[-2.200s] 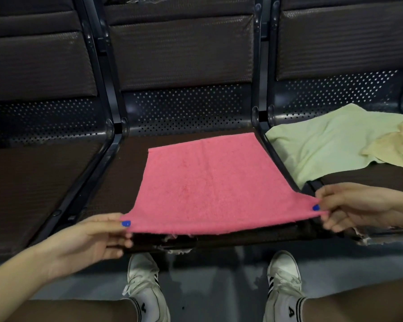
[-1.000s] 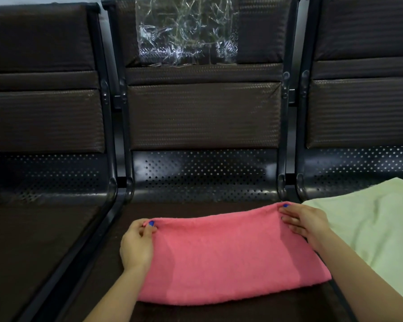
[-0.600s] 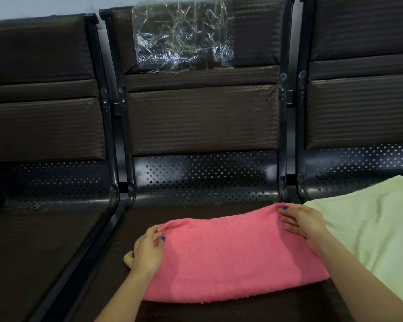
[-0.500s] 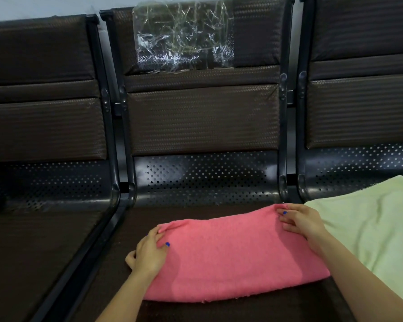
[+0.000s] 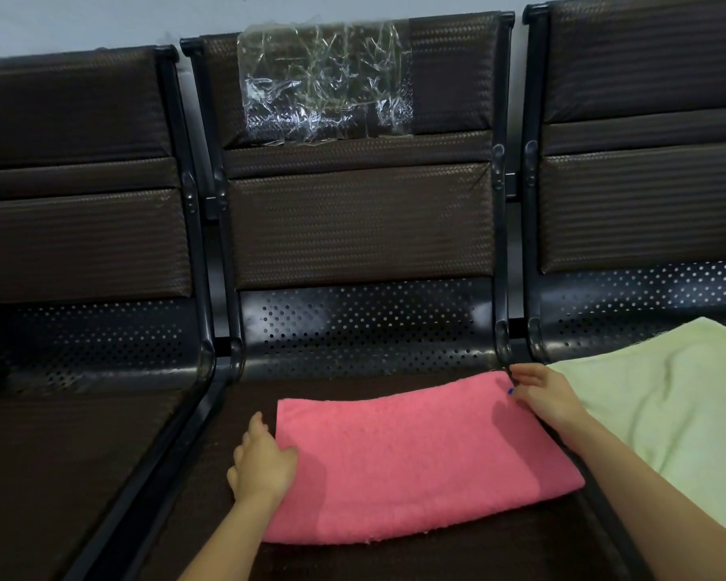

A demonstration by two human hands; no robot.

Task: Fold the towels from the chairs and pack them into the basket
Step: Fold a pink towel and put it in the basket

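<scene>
A pink towel [image 5: 416, 459] lies folded in half on the middle chair seat [image 5: 353, 383], its fold toward me. My left hand [image 5: 263, 459] is at the towel's left edge. Its thumb lies on the cloth and its fingers are beside the towel on the seat. My right hand [image 5: 541, 396] touches the towel's far right corner with loosely straight fingers. A pale green towel [image 5: 663, 417] lies spread on the right chair. No basket is in view.
Three dark brown padded chairs stand in a row with black metal frames [image 5: 501, 245] between them. Crumpled clear plastic [image 5: 323, 81] is stuck to the middle backrest. The left chair seat [image 5: 59, 454] is bare. A pale wall runs behind.
I lifted the pink towel's near edge and folded it onto the far edge. My left hand then slid from the far left corner down to the left edge. My right hand stayed at the far right corner.
</scene>
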